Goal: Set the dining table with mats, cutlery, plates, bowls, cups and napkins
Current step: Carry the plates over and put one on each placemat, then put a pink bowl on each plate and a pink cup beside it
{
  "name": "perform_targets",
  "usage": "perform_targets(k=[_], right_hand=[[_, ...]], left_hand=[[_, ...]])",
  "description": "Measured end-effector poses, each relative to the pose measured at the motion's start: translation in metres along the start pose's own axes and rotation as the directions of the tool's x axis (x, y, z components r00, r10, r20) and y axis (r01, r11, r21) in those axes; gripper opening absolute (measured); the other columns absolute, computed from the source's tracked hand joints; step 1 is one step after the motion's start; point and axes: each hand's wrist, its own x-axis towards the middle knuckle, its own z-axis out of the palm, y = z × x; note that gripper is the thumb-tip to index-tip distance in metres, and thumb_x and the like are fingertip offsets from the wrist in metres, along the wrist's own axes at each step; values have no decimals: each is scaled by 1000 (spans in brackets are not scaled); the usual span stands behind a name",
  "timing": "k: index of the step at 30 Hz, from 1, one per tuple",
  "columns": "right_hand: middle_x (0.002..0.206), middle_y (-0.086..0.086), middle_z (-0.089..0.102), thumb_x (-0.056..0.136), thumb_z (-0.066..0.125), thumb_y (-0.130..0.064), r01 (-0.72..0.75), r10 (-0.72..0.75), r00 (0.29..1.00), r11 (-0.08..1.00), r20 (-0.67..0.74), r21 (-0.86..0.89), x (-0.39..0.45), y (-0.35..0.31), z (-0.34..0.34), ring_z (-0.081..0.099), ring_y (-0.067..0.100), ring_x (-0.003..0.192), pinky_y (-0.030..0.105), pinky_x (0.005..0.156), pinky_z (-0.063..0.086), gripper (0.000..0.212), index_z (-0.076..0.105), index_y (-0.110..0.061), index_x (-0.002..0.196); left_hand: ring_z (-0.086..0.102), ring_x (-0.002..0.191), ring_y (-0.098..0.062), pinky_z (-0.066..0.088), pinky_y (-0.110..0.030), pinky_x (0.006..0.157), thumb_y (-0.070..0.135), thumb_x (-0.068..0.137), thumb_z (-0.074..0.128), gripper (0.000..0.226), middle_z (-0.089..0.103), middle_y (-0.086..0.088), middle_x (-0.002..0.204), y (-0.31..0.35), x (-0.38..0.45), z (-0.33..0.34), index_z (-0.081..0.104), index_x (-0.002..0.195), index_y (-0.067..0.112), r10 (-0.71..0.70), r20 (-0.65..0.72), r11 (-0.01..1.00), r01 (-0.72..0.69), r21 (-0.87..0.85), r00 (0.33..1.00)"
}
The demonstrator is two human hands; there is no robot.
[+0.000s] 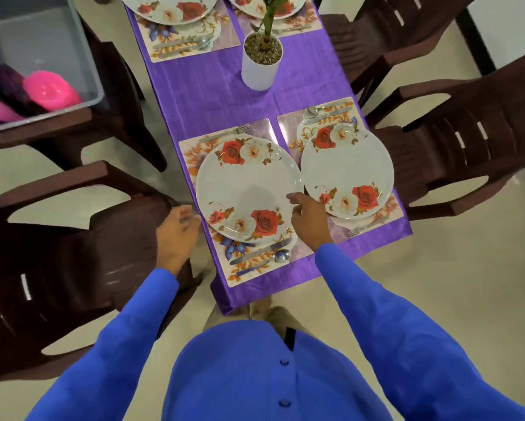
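Head: hands [308, 221] flanking plate [249, 189] rim.

A home dining room: purple-clothed table [194, 95] with floral plates [249, 183], ringed by brown plastic chairs [455, 153].

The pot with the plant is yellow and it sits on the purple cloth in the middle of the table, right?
Not quite. The head view shows the pot is white, not yellow. It does sit on the purple cloth in the middle of the table.
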Motion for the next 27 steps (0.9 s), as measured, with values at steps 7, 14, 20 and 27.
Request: perform_targets(k=[7, 14, 20, 27], right_hand=[[95, -6, 76, 87, 83, -28, 94, -108, 993, 968, 49, 231, -64, -21, 7, 70, -1, 89, 15, 79, 53, 32, 75, -14, 115], [101, 5, 77, 91, 79, -34, 278, -287, 957, 951, 47, 133, -135, -73, 47, 69, 13, 87, 20, 82, 51, 35, 75, -7, 114], [108, 5, 77, 94, 76, -26, 399, -417, 896, 907, 153, 137, -187, -161, 108, 69, 12, 98, 11, 86, 49, 27, 74, -13, 118], [109, -2, 78, 99, 68, -14, 471, -503, 847, 860, 171, 195, -227, -287, 206, 72, 10, 102, 23, 95, 55, 18, 76, -12, 115]], left_hand=[[65, 106, -11, 45, -10, 78, 32, 104, 63, 25, 71, 5, 115, -20, -44, -50, 71, 125, 21, 204, 159, 959, -230, 164, 966], [63, 99, -17, 45, -28, 90, 27, 107, 55, 31, 69, 3, 112, -55, -98, -151, 63, 136, 16, 347, 266, 789, -433, 435, 899], [68, 117, -29, 49, -35, 100, 31, 103, 64, 42, 71, -10, 128, -86, -123, -291, 60, 141, 12, 366, 327, 644, -491, 587, 871], [66, 120, -25, 50, -41, 106, 46, 101, 62, 56, 64, -5, 140, -128, -108, -429, 48, 150, 21, 402, 369, 607, -545, 579, 838]])
